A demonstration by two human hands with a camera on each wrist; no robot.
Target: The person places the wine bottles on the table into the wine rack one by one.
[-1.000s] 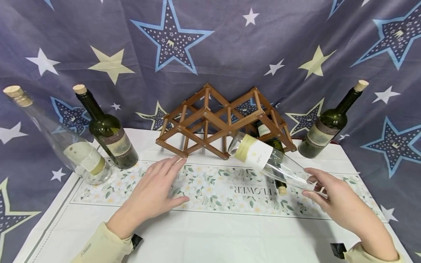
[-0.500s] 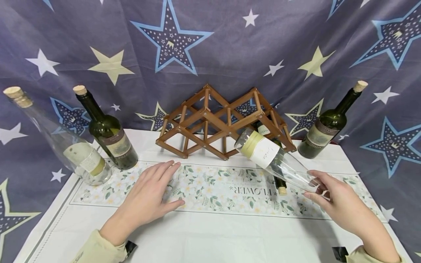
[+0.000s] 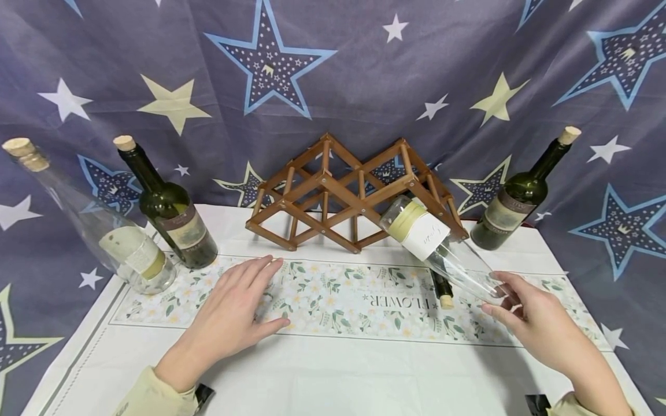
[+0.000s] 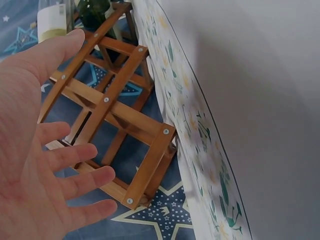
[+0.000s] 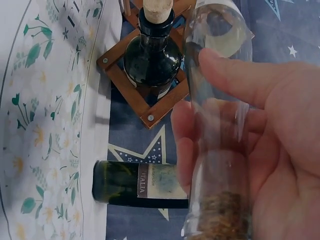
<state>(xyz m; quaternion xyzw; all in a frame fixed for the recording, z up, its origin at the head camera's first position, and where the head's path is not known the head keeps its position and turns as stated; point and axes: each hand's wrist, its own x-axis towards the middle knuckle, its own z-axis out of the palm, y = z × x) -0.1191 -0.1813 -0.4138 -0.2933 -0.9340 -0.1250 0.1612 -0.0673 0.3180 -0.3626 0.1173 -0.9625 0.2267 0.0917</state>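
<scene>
My right hand (image 3: 536, 318) grips a clear glass wine bottle (image 3: 424, 234) by its neck; the bottle slants with its base towards the rack. In the right wrist view, thumb and fingers wrap the neck of this clear bottle (image 5: 220, 125), with the cork (image 5: 220, 215) below them. A folding wooden wine rack (image 3: 359, 202) stands behind. One dark green bottle (image 3: 443, 289) lies in its right cell, cork outward, partly hidden by the clear bottle. My left hand (image 3: 229, 315) hovers over the floral strip, fingers extended, holding nothing. In the left wrist view, the left hand (image 4: 45, 150) is before the rack (image 4: 107, 100).
At the left stand a corked clear bottle (image 3: 137, 254) and a corked green bottle (image 3: 182, 225). Another green bottle (image 3: 512, 202) stands right of the rack. A white tablecloth (image 3: 354, 370) with a floral strip (image 3: 322, 300) covers the table. A star-patterned curtain (image 3: 354, 75) hangs behind.
The clear bottle's base has swung right and slightly up, from the rack's middle to the front of its right cell. My left hand has drawn back slightly leftward.
</scene>
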